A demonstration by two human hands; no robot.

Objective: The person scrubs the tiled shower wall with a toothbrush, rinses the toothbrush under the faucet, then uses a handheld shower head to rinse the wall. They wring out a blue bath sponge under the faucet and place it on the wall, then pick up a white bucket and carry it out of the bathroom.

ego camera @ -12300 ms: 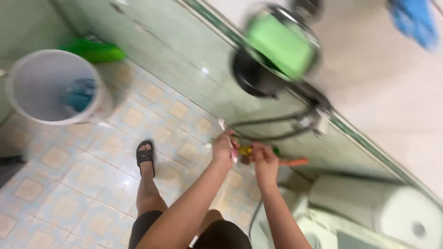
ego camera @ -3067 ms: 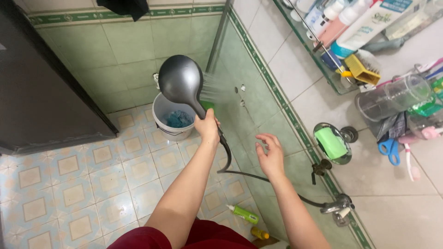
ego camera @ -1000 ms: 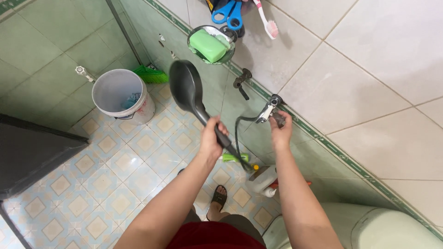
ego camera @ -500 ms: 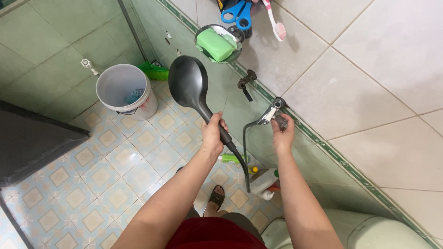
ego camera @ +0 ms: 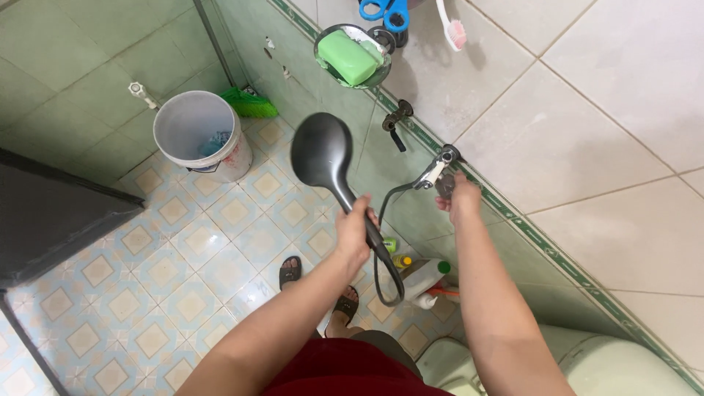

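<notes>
**Black shower head in one hand, tap valve in the other**

Black plastic fills our left hand [ego camera: 355,233]: the fingers are wrapped tight round the handle of the shower head [ego camera: 323,150], whose round face tilts up toward eleven o'clock. No spray shows. From the handle the dark hose [ego camera: 383,257] loops down toward six o'clock and climbs back to the chrome tap valve [ego camera: 438,167] on the wall. Our right hand [ego camera: 459,198] sits at that valve, fingers curled onto its knob; how hard they pinch it we cannot tell.

Going left to right, a white bucket [ego camera: 196,136] stands on the patterned floor at ten o'clock from the shower head, a green brush [ego camera: 251,105] just beyond it, and a green soap bar [ego camera: 347,56] rests in a wall dish at twelve.

To do this well, we judge, we should keep the head aimed away from us, hold the handle firm, turn the knob in small amounts, and leave slack in the hose.
</notes>
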